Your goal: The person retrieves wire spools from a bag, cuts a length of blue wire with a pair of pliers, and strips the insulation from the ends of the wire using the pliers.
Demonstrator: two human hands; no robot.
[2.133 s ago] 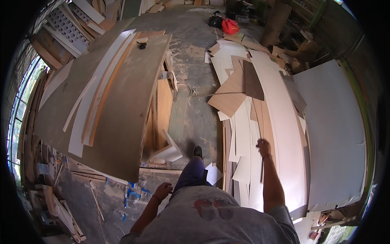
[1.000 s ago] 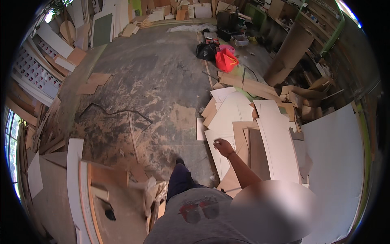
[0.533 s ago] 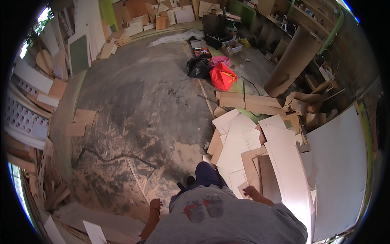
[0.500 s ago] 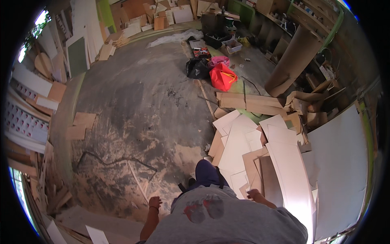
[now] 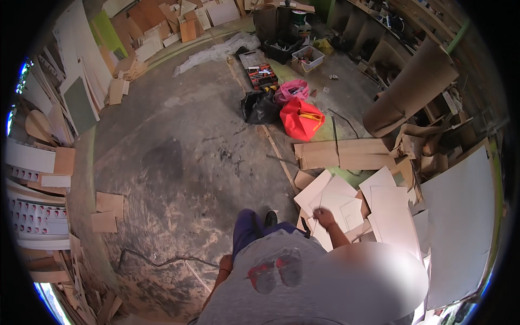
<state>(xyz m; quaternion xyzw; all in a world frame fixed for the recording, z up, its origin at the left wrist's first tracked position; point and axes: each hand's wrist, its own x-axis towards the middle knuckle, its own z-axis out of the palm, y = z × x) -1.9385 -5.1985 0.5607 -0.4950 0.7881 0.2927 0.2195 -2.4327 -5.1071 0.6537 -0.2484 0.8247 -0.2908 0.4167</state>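
Observation:
My right hand (image 5: 325, 218) is held out in front of me, above a spread of white boards (image 5: 351, 212) on the right. Its fingers look curled together; whatever is in them, if anything, is too small to make out. Beside my thigh hangs my left hand (image 5: 226, 263), with a dark band at the wrist. Its fingers are mostly hidden against my leg. Neither hand visibly touches the boards.
Ahead lie a red bag (image 5: 302, 120), a black bag (image 5: 260, 106), a pink bag (image 5: 293, 91) and a toolbox (image 5: 259, 69). A brown roll (image 5: 409, 89) leans at right. Dark strip (image 5: 162, 262) and board offcuts (image 5: 110, 205) lie left. Panels (image 5: 81, 100) line the left wall.
My right hand has swung forward, from low at my side to above the white boards. My left hand has come in against my thigh. A foot now shows ahead, and the view has shifted.

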